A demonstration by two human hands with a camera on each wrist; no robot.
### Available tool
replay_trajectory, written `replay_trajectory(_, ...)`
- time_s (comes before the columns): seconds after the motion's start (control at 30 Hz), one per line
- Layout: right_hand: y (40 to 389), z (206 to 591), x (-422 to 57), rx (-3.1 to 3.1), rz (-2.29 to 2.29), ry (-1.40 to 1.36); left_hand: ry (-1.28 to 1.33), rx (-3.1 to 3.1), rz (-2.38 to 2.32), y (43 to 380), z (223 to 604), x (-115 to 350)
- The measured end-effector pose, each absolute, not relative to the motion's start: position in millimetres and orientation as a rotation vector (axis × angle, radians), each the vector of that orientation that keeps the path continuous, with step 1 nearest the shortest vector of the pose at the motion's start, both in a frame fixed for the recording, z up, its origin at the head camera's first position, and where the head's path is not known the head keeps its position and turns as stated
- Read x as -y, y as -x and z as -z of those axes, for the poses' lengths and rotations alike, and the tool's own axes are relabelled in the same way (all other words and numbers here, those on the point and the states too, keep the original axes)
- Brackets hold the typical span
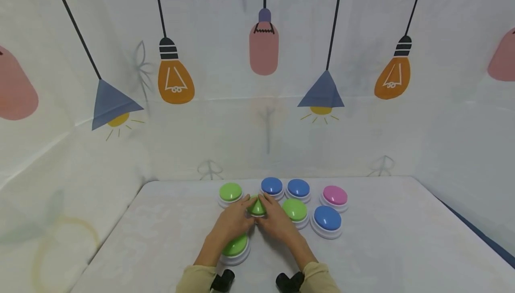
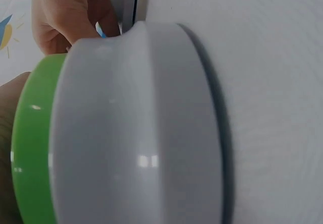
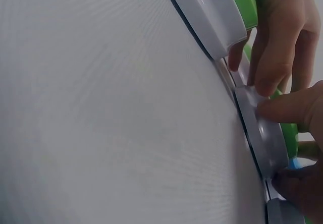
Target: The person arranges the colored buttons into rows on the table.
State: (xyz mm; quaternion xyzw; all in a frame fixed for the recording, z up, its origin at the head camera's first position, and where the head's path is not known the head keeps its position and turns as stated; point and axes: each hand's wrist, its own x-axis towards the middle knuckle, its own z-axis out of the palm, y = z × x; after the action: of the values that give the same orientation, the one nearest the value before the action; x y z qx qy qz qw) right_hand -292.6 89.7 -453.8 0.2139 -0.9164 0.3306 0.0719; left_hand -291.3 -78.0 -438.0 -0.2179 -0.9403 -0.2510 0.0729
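Printed lamps [image 1: 264, 51] dot the pale backdrop [image 1: 225, 141] beyond the white table [image 1: 386, 239]; my left hand [image 1: 234, 219] and right hand [image 1: 278, 221] both grip one green button [image 1: 257, 208] (thumbs at its near side), toward the far side, just left of another green dome [image 1: 295, 209].

Spreads flat as a white table [image 1: 394, 239], rounded at its far corners. Bears four green buttons [image 1: 257, 208], three blue buttons [image 1: 327, 218] and one pink button [image 1: 335, 195], all with round white bases [image 1: 327, 232]. Has the pink one farthest right.

Soft lt (wrist pics dimmer).
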Motion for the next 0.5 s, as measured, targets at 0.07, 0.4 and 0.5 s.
replay_trajectory(0.07,292.4,453.0,-89.6,2.757,-0.996,-0.636,0.657,2.822,0.761,291.7,438.4,77.9)
replay_trajectory(0.4,290.5,450.7,-90.0,2.748,-0.993,-0.636,0.689,2.781,0.745,291.2,438.7,77.1)
replay_trajectory(0.5,289.6,450.7,-90.0,2.749,-1.000,-0.626,0.687,2.777,0.739,290.9,438.8,77.4)
